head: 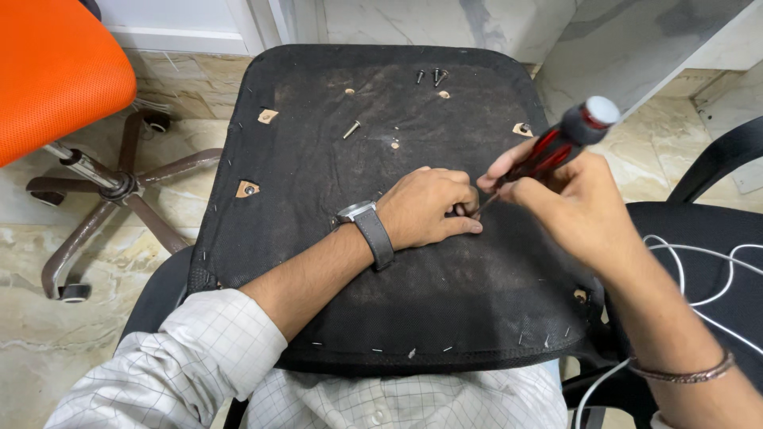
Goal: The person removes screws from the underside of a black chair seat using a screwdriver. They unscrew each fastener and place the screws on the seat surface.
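Right hand grips a screwdriver, tip down on the seat underside; left hand pinches at the tip. Four screws lie loose; this one seems unfinished.

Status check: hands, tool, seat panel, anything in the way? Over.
Right hand grips red-black screwdriver, tip down on black seat panel. Left hand steadies beside tip. Loose screws lie at far edge, clear of hands.

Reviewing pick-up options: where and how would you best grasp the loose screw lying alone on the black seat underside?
Pinch the loose screw across its shank from above. It lies flat and tilted on the seat underside, apart from other screws, so either side looks free.
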